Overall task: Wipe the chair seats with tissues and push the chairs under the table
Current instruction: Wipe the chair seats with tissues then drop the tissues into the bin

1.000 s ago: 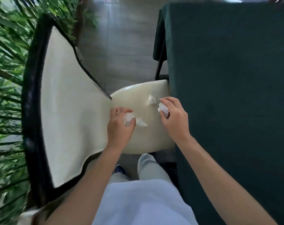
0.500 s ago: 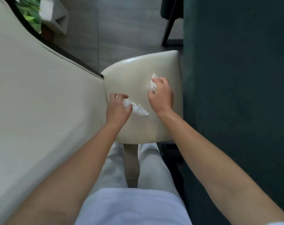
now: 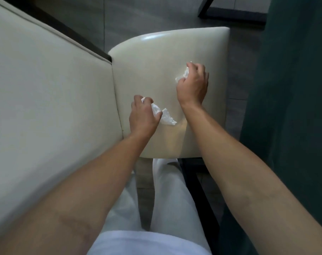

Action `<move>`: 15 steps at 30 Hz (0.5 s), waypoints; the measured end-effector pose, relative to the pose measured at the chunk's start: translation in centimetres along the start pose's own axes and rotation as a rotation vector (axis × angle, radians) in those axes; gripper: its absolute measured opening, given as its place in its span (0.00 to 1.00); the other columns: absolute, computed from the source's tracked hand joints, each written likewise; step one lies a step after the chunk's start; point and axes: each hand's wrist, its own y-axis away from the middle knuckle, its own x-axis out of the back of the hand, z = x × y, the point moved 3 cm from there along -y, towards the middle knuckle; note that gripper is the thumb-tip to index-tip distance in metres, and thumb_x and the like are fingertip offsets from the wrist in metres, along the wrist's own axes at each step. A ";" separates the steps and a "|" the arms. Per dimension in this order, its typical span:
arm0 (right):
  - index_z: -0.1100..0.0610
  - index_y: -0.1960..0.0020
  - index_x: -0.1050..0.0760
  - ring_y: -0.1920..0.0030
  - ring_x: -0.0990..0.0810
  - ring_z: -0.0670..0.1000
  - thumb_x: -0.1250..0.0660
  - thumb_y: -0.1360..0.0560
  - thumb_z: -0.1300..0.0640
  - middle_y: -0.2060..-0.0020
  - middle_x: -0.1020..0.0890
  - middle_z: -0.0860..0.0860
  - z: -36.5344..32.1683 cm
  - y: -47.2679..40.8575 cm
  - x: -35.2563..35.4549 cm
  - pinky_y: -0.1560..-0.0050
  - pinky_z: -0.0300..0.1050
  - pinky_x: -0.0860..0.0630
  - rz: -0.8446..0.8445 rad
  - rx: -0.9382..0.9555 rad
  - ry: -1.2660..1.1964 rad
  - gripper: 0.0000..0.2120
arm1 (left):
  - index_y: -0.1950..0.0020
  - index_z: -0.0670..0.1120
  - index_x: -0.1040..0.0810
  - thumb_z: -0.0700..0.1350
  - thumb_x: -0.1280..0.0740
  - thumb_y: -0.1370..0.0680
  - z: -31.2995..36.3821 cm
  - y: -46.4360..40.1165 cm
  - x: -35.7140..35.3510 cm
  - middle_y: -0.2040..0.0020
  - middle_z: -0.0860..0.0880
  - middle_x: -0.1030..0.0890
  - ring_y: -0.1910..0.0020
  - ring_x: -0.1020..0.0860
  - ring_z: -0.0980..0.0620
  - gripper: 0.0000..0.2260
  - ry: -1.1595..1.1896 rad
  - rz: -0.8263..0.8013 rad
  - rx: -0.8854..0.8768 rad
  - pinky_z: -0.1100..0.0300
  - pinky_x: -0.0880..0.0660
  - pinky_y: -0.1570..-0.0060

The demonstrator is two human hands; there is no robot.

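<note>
Both our left hand and right hand clutched crumpled tissues on the chair seat; thin tissue risked shredding under hard rubbing.

Both bare forearms reach forward and down from the lower corners of the view, the left one angled inward and the right one running nearly parallel to it. The left hand lies knuckles up with its fingers curled closed, thumb pointing toward the right arm. The right hand sits farther forward, wrist bent, its fingers bunched shut beneath the palm.
</note>
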 end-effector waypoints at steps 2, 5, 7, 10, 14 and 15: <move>0.52 0.29 0.24 0.34 0.27 0.58 0.37 0.24 0.61 0.30 0.25 0.51 0.3 -0.5 -0.7 0.37 0.48 0.33 0.005 0.004 0.058 0.24 | 0.35 0.47 0.25 0.54 0.26 0.24 -0.3 -0.1 -0.6 0.32 0.45 0.32 0.35 0.29 0.44 0.22 -0.022 -0.009 -0.005 0.50 0.25 0.48; 0.50 0.30 0.23 0.32 0.28 0.57 0.37 0.24 0.60 0.28 0.27 0.49 1.2 -1.0 -1.5 0.37 0.48 0.34 0.004 -0.023 0.081 0.23 | 0.35 0.47 0.25 0.54 0.25 0.24 -0.6 0.0 -1.3 0.32 0.45 0.32 0.36 0.28 0.44 0.22 -0.008 -0.019 -0.001 0.50 0.24 0.47; 0.51 0.30 0.24 0.31 0.29 0.57 0.36 0.23 0.59 0.26 0.29 0.51 1.7 -1.3 -2.1 0.35 0.48 0.34 -0.002 -0.037 0.088 0.22 | 0.35 0.48 0.25 0.53 0.25 0.24 -0.8 -0.2 -1.6 0.32 0.45 0.32 0.35 0.28 0.44 0.21 0.015 -0.011 0.005 0.49 0.22 0.46; 0.50 0.25 0.29 0.25 0.35 0.58 0.32 0.24 0.53 0.20 0.36 0.53 2.4 -1.5 -2.8 0.30 0.51 0.34 -0.060 -0.031 0.133 0.27 | 0.33 0.49 0.26 0.54 0.24 0.25 -1.0 -0.3 -2.1 0.30 0.46 0.34 0.34 0.29 0.45 0.24 0.022 -0.003 0.000 0.49 0.22 0.44; 0.47 0.23 0.31 0.20 0.41 0.57 0.31 0.24 0.48 0.18 0.40 0.53 2.9 -1.5 -3.4 0.26 0.52 0.37 -0.097 0.022 0.169 0.30 | 0.27 0.54 0.31 0.58 0.25 0.27 -1.2 -0.4 -2.4 0.25 0.46 0.37 0.33 0.30 0.44 0.31 -0.065 -0.012 -0.021 0.48 0.24 0.42; 0.47 0.24 0.30 0.20 0.41 0.57 0.30 0.24 0.48 0.18 0.39 0.53 3.1 -1.4 -3.4 0.26 0.52 0.37 -0.096 0.029 0.163 0.29 | 0.26 0.56 0.32 0.59 0.25 0.27 -1.3 -0.4 -2.4 0.25 0.47 0.38 0.33 0.30 0.43 0.32 -0.087 -0.015 -0.029 0.48 0.25 0.42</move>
